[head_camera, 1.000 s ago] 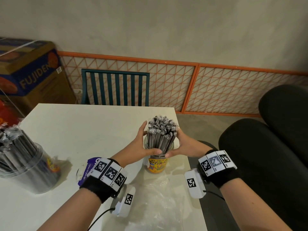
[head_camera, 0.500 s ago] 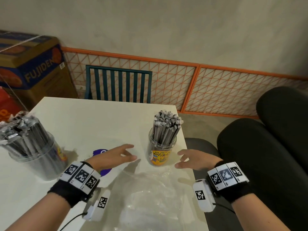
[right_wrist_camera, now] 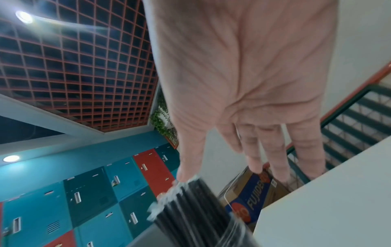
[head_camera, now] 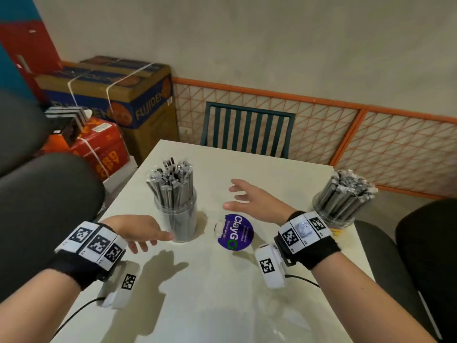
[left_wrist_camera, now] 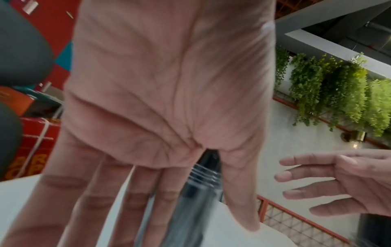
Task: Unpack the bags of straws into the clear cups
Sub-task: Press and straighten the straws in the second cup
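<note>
Seemingly nearly done: two clear cups (head_camera: pixel 176 216) (head_camera: pixel 342 206) packed with straws; left hand (head_camera: pixel 141 233), right hand (head_camera: pixel 257 201) spread, empty; no full bag visible.

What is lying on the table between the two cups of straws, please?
In the head view, a purple ClayGo lid lies between the left cup and right cup; the right hand hovers above it.

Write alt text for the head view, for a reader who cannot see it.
Two bare hands hover open over a white table: the left hand beside a clear cup packed with wrapped straws, the right hand above a purple lid. A second full cup stands at the table's right edge; a green chair and boxes sit behind.
</note>
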The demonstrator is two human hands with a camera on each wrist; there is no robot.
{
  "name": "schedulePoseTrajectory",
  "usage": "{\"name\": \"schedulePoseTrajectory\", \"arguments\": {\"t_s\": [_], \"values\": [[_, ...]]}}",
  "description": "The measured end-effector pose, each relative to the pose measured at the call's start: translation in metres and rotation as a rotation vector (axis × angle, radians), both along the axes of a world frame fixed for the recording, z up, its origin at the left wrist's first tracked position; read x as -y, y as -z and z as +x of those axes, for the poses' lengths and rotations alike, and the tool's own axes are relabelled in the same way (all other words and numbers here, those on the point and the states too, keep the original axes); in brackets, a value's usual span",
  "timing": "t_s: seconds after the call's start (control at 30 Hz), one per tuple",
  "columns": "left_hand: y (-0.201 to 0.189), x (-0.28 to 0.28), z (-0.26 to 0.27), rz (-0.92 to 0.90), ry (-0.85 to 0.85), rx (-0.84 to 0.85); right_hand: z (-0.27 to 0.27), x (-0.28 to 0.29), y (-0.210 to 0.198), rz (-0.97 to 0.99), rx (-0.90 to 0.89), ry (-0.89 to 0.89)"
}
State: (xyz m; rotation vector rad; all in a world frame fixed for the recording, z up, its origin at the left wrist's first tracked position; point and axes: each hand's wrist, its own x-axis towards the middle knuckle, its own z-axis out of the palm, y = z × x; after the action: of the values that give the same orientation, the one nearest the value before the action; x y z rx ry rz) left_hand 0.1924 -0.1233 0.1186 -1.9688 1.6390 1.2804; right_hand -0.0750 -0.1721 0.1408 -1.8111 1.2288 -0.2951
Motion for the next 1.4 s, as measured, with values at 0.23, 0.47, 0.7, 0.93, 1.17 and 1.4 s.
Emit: {"name": "schedulePoseTrajectory", "arguments": {"t_s": [0.23, 0.47, 0.7, 0.93, 1.17, 1.4], "values": [[-0.006, 0.013, 0.058, -0.310, -0.205, -0.278, 0.098, 0.000, 0.026, -0.061, 0.088, 0.117], [0.010, 0.049, 0.035, -0.520, -0.269, -0.817, 0.144, 0.018, 0.075, -0.103, 0.180, 0.252], [0.006, 0.083, 0.025, -0.765, -0.198, -0.781, 0.153, 0.026, 0.035, -0.217, 0.087, 0.344], [-0.015, 0.093, 0.061, -0.561, 0.030, -0.824, 0.123, 0.036, 0.000, -0.119, -0.035, 0.037], [0.017, 0.074, 0.049, -0.591, -0.030, -0.884, 0.134, 0.017, 0.031, -0.065, 0.057, 0.103], [0.024, 0.065, 0.033, -0.832, -0.191, -0.769, 0.150, 0.013, 0.029, -0.245, 0.104, 0.249]]}}
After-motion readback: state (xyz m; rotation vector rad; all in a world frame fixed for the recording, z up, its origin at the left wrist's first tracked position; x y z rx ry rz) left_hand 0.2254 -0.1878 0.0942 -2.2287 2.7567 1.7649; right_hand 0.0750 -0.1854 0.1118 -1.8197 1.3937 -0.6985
